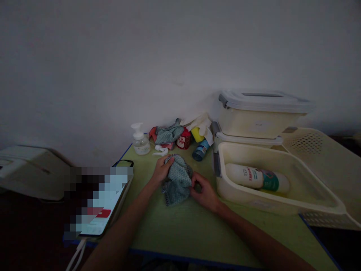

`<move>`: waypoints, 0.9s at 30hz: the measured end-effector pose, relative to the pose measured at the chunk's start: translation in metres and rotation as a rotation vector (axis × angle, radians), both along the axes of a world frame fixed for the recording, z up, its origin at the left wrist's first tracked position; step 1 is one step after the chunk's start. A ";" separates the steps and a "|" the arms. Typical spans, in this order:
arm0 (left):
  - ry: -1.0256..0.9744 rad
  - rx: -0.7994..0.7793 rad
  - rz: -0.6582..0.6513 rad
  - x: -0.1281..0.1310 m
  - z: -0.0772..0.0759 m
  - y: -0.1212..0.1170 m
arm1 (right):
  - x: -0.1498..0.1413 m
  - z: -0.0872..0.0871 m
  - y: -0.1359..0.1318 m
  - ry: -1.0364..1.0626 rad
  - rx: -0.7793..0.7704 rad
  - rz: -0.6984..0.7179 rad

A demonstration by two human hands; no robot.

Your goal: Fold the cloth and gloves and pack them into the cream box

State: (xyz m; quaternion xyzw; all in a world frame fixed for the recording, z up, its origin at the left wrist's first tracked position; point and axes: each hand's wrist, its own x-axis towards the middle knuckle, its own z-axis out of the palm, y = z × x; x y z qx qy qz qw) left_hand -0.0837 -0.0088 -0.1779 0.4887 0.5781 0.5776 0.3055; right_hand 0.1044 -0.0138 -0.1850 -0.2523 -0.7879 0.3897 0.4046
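A grey-green textured cleaning cloth (178, 180) with a dark checked edge hangs bunched between my two hands, over the middle of the green tabletop (169, 229). My left hand (162, 171) grips its upper left side, thumb lying on top. At the cloth's right edge, the fingers of my right hand (204, 191) pinch the fabric. Just beyond the cloth lies a white spray nozzle (161, 150). A second, similar cloth (169, 133) rests on a heap of things near the wall.
Left of the heap stands a clear pump bottle (141, 145); a red can (184, 139), blue bottle (201, 150) and white gloves (201, 123) lie rightward. A cream bin (262, 205) holding a white bottle (245, 175) stands right, before lidded boxes (254, 120). A lit tablet (98, 222) sits left.
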 end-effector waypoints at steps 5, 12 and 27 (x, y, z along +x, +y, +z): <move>0.043 0.057 -0.011 -0.006 0.012 -0.001 | -0.001 0.014 -0.004 0.036 0.088 -0.098; 0.239 0.119 -0.211 0.004 0.046 -0.010 | 0.000 0.044 -0.012 0.005 0.184 -0.182; 0.568 0.192 -0.018 -0.020 0.091 -0.041 | 0.005 0.088 -0.030 -0.510 0.089 -0.051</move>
